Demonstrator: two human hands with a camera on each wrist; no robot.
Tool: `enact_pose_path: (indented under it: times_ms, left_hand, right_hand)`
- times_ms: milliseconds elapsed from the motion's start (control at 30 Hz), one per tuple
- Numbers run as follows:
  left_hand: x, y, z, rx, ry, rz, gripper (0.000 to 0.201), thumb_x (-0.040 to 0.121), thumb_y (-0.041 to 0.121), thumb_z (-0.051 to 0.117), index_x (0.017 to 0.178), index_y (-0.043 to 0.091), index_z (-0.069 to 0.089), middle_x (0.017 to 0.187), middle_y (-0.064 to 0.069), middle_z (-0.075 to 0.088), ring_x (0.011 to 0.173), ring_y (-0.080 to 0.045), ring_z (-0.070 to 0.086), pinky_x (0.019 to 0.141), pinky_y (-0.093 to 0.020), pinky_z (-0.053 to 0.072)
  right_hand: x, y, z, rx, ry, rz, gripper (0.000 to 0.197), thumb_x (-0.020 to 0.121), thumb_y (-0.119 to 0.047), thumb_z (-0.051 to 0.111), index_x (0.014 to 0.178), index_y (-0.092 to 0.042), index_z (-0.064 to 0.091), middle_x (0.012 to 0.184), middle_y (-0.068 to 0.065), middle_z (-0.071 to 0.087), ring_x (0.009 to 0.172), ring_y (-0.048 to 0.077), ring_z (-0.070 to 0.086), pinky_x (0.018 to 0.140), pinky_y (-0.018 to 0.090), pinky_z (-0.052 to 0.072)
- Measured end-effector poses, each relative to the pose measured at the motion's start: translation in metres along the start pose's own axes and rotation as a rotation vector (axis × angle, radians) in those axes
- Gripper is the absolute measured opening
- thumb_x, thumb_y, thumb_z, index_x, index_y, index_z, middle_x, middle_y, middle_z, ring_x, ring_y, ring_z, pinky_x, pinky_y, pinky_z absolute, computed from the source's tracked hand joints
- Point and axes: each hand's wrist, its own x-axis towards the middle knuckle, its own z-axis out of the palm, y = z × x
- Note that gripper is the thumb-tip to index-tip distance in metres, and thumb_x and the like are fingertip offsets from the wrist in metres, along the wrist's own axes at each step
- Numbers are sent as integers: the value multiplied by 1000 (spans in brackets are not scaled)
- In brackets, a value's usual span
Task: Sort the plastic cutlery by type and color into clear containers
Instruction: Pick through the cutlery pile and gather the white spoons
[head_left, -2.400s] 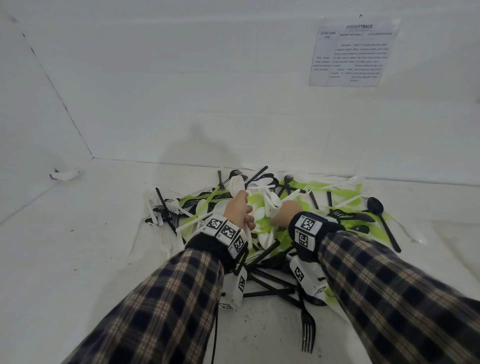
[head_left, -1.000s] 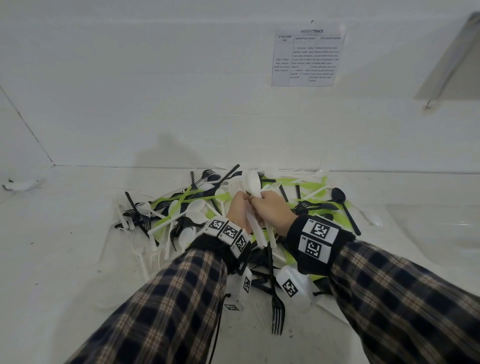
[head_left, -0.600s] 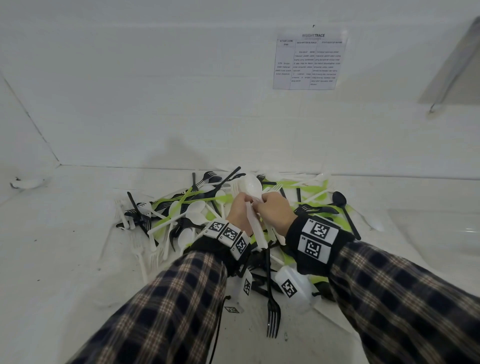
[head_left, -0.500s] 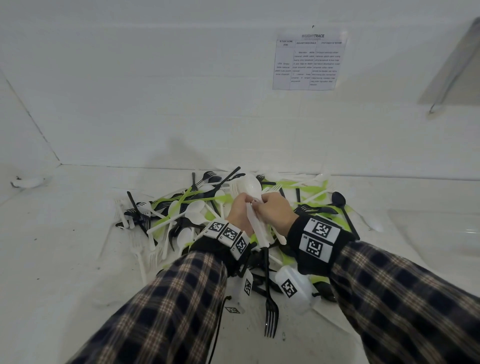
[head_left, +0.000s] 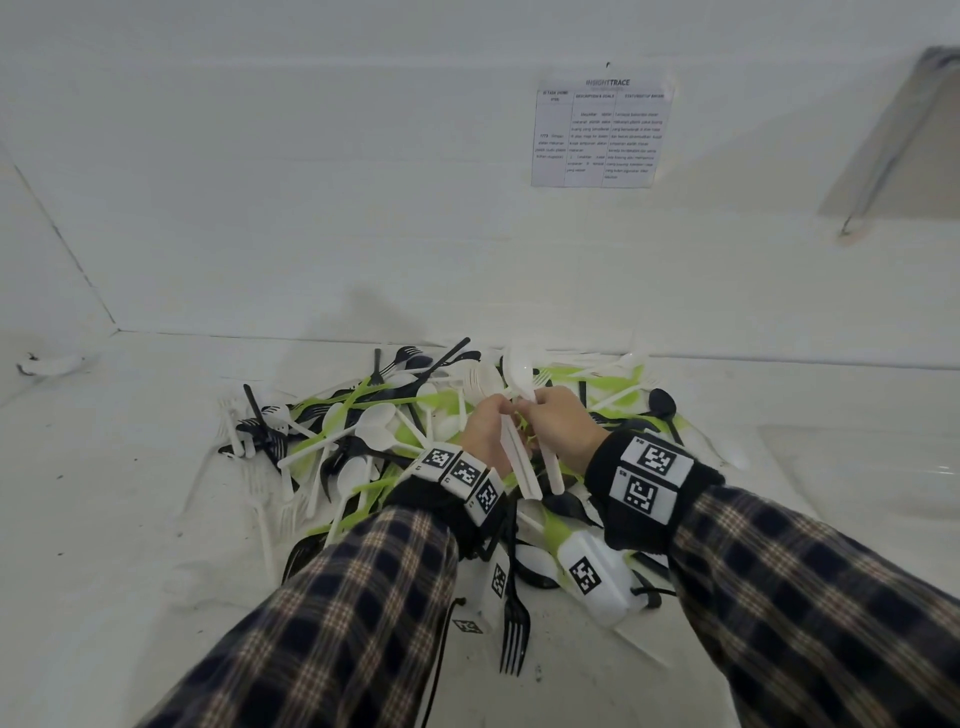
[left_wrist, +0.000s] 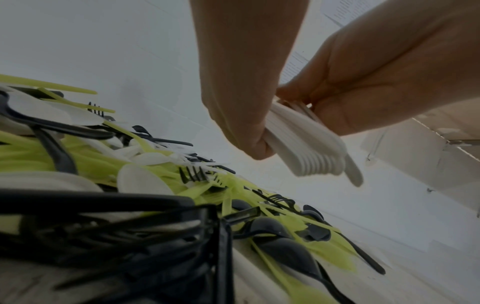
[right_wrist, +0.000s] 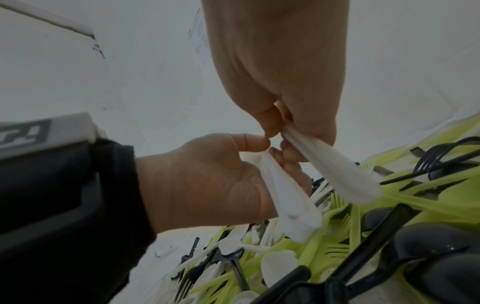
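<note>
Two hands gather white spoons: left hand (head_left: 487, 432) clutches the stack (head_left: 514, 457), right hand (head_left: 558, 423) at 3 o'clock pinches one spoon (head_left: 540, 431), which seemingly needs nesting next.

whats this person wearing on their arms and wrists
Both arms wear dark navy-and-tan plaid sleeves. Each wrist has a black band carrying white tiles with square black-and-white markers, and a white camera pod with another marker underneath. The hands are bare.

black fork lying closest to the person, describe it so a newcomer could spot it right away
Start at the cutlery pile on the white table and come down between the two plaid sleeves. The black fork lies there at the pile's near edge, tines pointing toward the person, alone on bare table rather than tangled among the others.
</note>
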Motion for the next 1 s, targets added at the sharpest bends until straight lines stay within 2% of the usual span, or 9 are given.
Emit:
enact_pose_path:
  times_ms: [33, 100, 267, 433, 600, 667, 767, 900, 1000]
  left_hand:
    - [1, -1, 2, -2, -14, 0, 20, 89, 8, 33, 82, 3, 51, 72, -7, 49, 60, -18, 50, 51, -28, 43]
    - [0, -3, 4, 13, -34, 8, 25, 90, 8, 31, 73, 5, 49, 66, -7, 47, 49, -16, 50, 42, -21, 42]
    - [-5, -8, 8, -7, -14, 19, 26, 89, 10, 31, 72, 4, 49, 55, -5, 44, 32, -13, 43, 40, -16, 36]
    - [-13, -13, 11, -73, 1, 18, 25, 88, 10, 31, 84, -1, 53, 74, -14, 50, 63, -23, 52, 57, -29, 42]
    - [-21, -17, 13, -59, -25, 31, 28, 85, 10, 32, 84, -5, 55, 84, -22, 57, 75, -30, 57, 72, -36, 46]
    - [-22, -18, 12, -68, -39, 32, 27, 85, 10, 31, 80, -4, 54, 79, -19, 55, 69, -28, 53, 68, -34, 44]
    - [-23, -20, 11, -87, -59, 39, 30, 86, 9, 30, 84, -7, 55, 77, -20, 56, 67, -28, 57, 68, -34, 45]
    - [-23, -23, 12, -92, -67, 41, 28, 89, 9, 29, 80, -4, 52, 48, -11, 52, 34, -19, 51, 40, -18, 42]
    - [-22, -26, 12, -107, -42, 51, 26, 92, 11, 29, 86, -3, 50, 46, -11, 56, 34, -19, 55, 35, -18, 42]
  right_hand:
    - [1, 2, -1, -6, 12, -7, 23, 92, -13, 51, 72, -4, 58, 72, 12, 61, 66, 23, 60, 64, 38, 52]
    - [3, 6, -3, -29, 49, -4, 25, 89, -16, 58, 69, -1, 59, 76, 18, 64, 70, 27, 61, 70, 43, 53]
    - [0, 6, -9, -90, 41, -39, 35, 88, -18, 61, 56, -9, 52, 65, 13, 58, 58, 21, 53, 62, 34, 45]
    - [-12, 9, -13, -141, 22, -86, 32, 83, -9, 63, 55, -9, 48, 56, 4, 47, 55, 16, 47, 52, 24, 36]
    - [-25, 9, -18, -91, 78, -132, 7, 80, -12, 69, 79, -11, 63, 76, 1, 58, 75, 15, 55, 77, 31, 48]
    - [-24, 10, -19, -81, 75, -131, 16, 79, -14, 71, 67, -10, 60, 71, 2, 57, 73, 16, 55, 78, 34, 48]
    - [-24, 11, -19, -60, 54, -111, 15, 79, -12, 70, 70, -1, 65, 69, 7, 57, 70, 19, 55, 75, 38, 50]
    - [-22, 17, -21, -10, 43, -57, 20, 78, -12, 72, 61, -11, 62, 60, 8, 60, 54, 18, 56, 67, 39, 52]
    - [-20, 23, -21, 49, 32, -5, 13, 76, -19, 74, 75, -10, 65, 76, 15, 69, 63, 25, 64, 76, 45, 57]
